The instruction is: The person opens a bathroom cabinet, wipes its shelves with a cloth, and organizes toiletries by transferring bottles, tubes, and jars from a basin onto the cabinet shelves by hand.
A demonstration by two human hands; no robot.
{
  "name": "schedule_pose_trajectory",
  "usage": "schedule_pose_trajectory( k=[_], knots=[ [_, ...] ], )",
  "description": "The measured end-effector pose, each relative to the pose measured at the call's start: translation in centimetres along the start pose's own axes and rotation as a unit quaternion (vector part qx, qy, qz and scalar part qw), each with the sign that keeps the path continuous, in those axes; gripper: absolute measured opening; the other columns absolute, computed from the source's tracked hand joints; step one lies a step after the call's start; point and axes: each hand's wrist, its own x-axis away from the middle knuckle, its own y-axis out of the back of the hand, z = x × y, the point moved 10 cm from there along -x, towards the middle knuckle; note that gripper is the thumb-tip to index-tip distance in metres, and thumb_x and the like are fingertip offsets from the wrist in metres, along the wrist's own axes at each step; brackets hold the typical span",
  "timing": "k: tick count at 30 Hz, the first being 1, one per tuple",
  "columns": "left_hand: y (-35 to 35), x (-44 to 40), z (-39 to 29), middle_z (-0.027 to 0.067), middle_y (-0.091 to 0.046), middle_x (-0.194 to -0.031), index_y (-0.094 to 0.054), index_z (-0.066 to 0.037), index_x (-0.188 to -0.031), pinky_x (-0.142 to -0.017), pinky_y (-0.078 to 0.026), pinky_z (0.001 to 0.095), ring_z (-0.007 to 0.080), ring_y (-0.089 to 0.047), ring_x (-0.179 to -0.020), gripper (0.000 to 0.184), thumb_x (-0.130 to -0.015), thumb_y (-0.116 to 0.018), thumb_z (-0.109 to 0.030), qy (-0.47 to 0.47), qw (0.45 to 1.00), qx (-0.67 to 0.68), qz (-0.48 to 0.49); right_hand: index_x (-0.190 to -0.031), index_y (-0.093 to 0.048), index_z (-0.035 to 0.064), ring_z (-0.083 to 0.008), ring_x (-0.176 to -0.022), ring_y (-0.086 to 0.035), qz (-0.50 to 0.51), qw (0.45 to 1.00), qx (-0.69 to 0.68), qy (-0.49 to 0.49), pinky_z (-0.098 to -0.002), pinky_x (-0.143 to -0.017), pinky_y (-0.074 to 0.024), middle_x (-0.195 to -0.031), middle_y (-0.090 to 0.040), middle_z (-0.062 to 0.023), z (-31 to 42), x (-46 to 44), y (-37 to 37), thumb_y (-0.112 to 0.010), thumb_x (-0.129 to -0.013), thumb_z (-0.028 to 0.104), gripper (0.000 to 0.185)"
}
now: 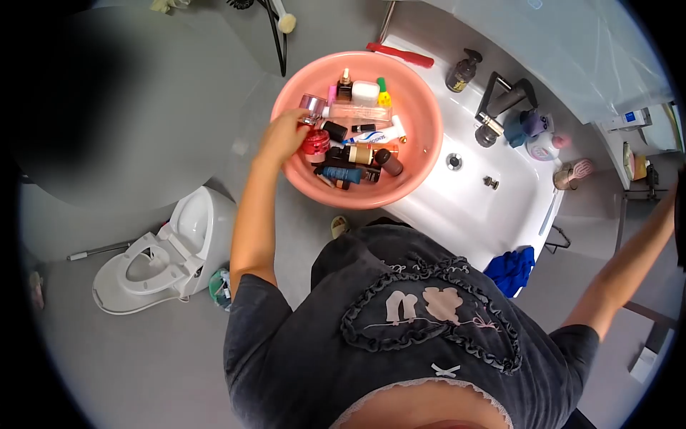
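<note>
My left hand (284,136) is over the left side of a pink basin (421,171). Its fingers are closed at the lower end of a small pinkish see-through bottle (313,105). Just below the fingers is a red bottle (315,143). In the basin lie a white rounded case (365,92), a brown dropper bottle (344,89), a green-capped yellow bottle (384,93), a white and blue tube (375,136), a dark blue tube (341,174) and several other cosmetics. My right arm (625,264) stretches to the right; its hand is beyond the view's edge.
The basin rests partly over a white sink (475,214) with a black faucet (507,100). A pump bottle (464,71), a red-handled object (400,55) and a blue cloth (511,272) are on the sink's edges. A toilet (164,261) stands at lower left.
</note>
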Motion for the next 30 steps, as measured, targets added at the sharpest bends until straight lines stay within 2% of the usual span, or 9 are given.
schedule_pose_trajectory(
  k=[2, 3, 6, 11, 16, 18, 21, 24, 30],
  knots=[
    [-2.5, -0.3, -2.5, 0.0159, -0.062, -0.101, -0.06, -0.006, -0.11, -0.086, -0.045, 0.0383, 0.0313, -0.059, -0.096, 0.034, -0.077, -0.061, -0.013, -0.059, 0.997, -0.004, 0.05, -0.119, -0.046, -0.004, -0.0303, -0.092, -0.059, -0.061, 0.988, 0.042, 0.134, -0.0407, -0.076, -0.0509, -0.108, -0.057, -0.02, 5.0, 6.0, 3.1, -0.067, -0.083, 0.024, 0.05],
    [-3.9, -0.2, -3.6, 0.0142, -0.062, -0.098, -0.061, -0.008, -0.108, -0.087, -0.043, 0.0399, 0.0301, -0.059, -0.096, 0.036, -0.073, -0.064, -0.012, -0.096, 0.991, -0.036, 0.084, -0.116, -0.053, -0.0006, -0.0238, -0.097, -0.057, -0.005, 0.998, -0.056, 0.039, -0.0352, -0.085, -0.0451, -0.108, -0.06, -0.0116, 6.4, 12.2, 0.7, -0.064, -0.085, 0.019, 0.038],
    [-8.2, 0.4, -5.6, 0.0106, -0.062, -0.1, -0.062, -0.01, -0.108, -0.091, -0.039, 0.0407, 0.028, -0.057, -0.098, 0.041, -0.068, -0.069, -0.013, -0.178, 0.968, -0.105, 0.144, -0.112, -0.056, 0.0022, -0.0244, -0.095, -0.057, 0.238, 0.957, -0.143, -0.082, -0.0354, -0.085, -0.045, -0.106, -0.06, -0.0118, 14.0, 28.7, -8.5, -0.064, -0.081, 0.011, 0.034],
    [-12.6, 1.3, -6.2, 0.0049, -0.065, -0.09, -0.067, -0.017, -0.094, -0.092, -0.036, 0.0376, 0.0226, -0.058, -0.095, 0.033, -0.063, -0.074, -0.015, -0.224, 0.928, -0.209, 0.213, -0.106, -0.061, 0.0054, -0.0279, -0.09, -0.059, 0.683, 0.693, -0.222, -0.063, -0.0371, -0.082, -0.0464, -0.098, -0.063, -0.0133, 26.1, 48.1, -20.2, -0.064, -0.073, 0.004, 0.033],
    [-11.6, 0.6, -6.2, 0.005, -0.063, -0.096, -0.062, -0.014, -0.108, -0.1, -0.03, 0.0419, 0.0222, -0.054, -0.101, 0.04, -0.068, -0.071, -0.014, -0.263, 0.938, -0.182, 0.134, -0.101, -0.064, 0.0035, -0.0323, -0.089, -0.062, 0.852, 0.506, -0.095, 0.094, -0.0399, -0.077, -0.05, -0.093, -0.064, -0.0183, 31.9, 62.0, -24.1, -0.057, -0.079, 0.012, 0.024],
    [-8.3, 0.1, -6.7, 0.0056, -0.062, -0.097, -0.062, -0.015, -0.108, -0.099, -0.031, 0.0428, 0.0224, -0.053, -0.103, 0.038, -0.071, -0.069, -0.015, -0.267, 0.952, -0.148, 0.003, -0.098, -0.063, 0.003, -0.0295, -0.086, -0.064, 0.827, 0.537, -0.101, 0.134, -0.0383, -0.072, -0.0515, -0.09, -0.066, -0.0151, 33.7, 64.1, -25.5, -0.055, -0.081, 0.012, 0.021],
    [-4.3, 0.1, -5.9, 0.0054, -0.062, -0.103, -0.06, -0.013, -0.109, -0.096, -0.034, 0.0415, 0.0239, -0.053, -0.103, 0.032, -0.077, -0.063, -0.016, -0.209, 0.973, -0.098, -0.009, -0.098, -0.058, 0.0042, -0.0212, -0.085, -0.065, 0.771, 0.555, 0.012, 0.312, -0.0349, -0.067, -0.0516, -0.088, -0.067, -0.0078, 35.7, 66.3, -26.2, -0.049, -0.085, 0.015, 0.019],
    [-0.3, 1.2, -4.2, 0.0054, -0.062, -0.104, -0.06, -0.013, -0.109, -0.093, -0.037, 0.0398, 0.0252, -0.054, -0.101, 0.029, -0.079, -0.06, -0.014, -0.16, 0.984, -0.063, -0.034, -0.097, -0.057, 0.0037, -0.0212, -0.083, -0.065, 0.729, 0.605, 0.022, 0.319, -0.0336, -0.067, -0.0518, -0.086, -0.067, -0.0076, 36.1, 67.4, -27.2, -0.049, -0.085, 0.014, 0.017],
    [0.7, 3.1, -0.9, 0.0079, -0.061, -0.106, -0.061, -0.014, -0.109, -0.09, -0.039, 0.0399, 0.027, -0.055, -0.1, 0.03, -0.079, -0.06, -0.015, -0.098, 0.991, -0.08, -0.04, -0.101, -0.055, 0.0004, -0.0229, -0.081, -0.066, 0.794, 0.535, 0.027, 0.288, -0.0322, -0.069, -0.0511, -0.089, -0.067, -0.01, 35.5, 66.3, -26.9, -0.058, -0.079, 0.024, 0.033]
  ],
)
